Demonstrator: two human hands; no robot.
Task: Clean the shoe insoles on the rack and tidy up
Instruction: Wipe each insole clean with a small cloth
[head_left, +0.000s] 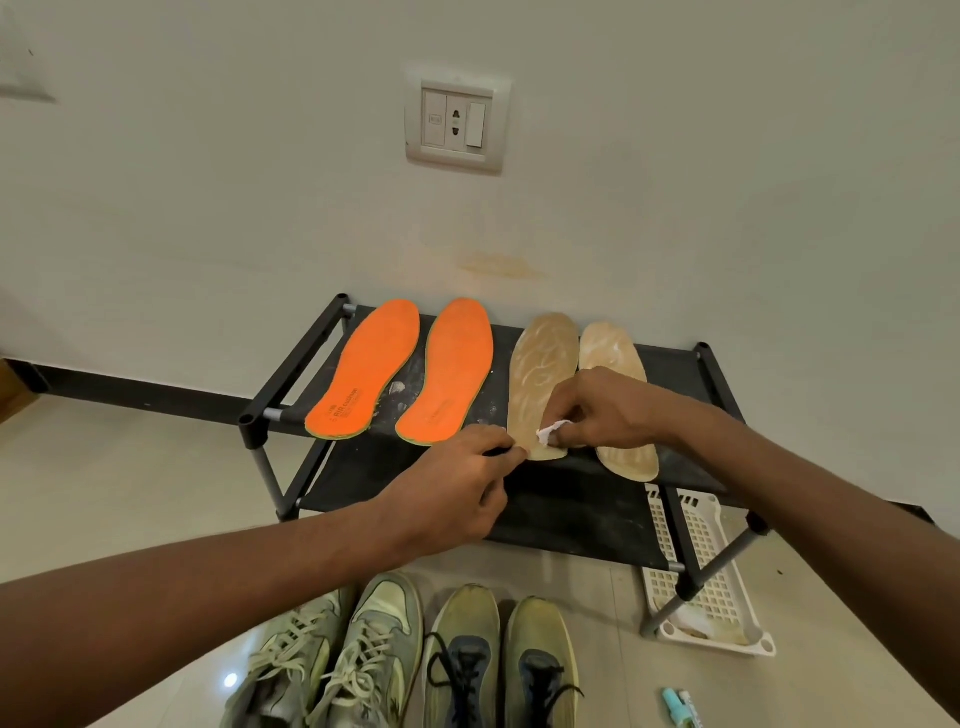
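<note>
Two orange insoles (363, 371) (449, 371) and two tan insoles (540, 374) (618, 400) lie side by side on the top shelf of a black shoe rack (675, 364). My right hand (602, 410) pinches a small white wad of tissue (551, 432) against the heel end of the left tan insole. Pale streaks cover that insole. My left hand (457, 483) pinches the heel edge of the same insole, holding it in place.
Two pairs of worn sneakers (332, 660) (498, 665) stand on the tiled floor in front of the rack. A white perforated plastic basket (711, 566) lies under the rack's right side. A small bottle and tube (680, 706) lie on the floor. A wall socket (457, 124) is above.
</note>
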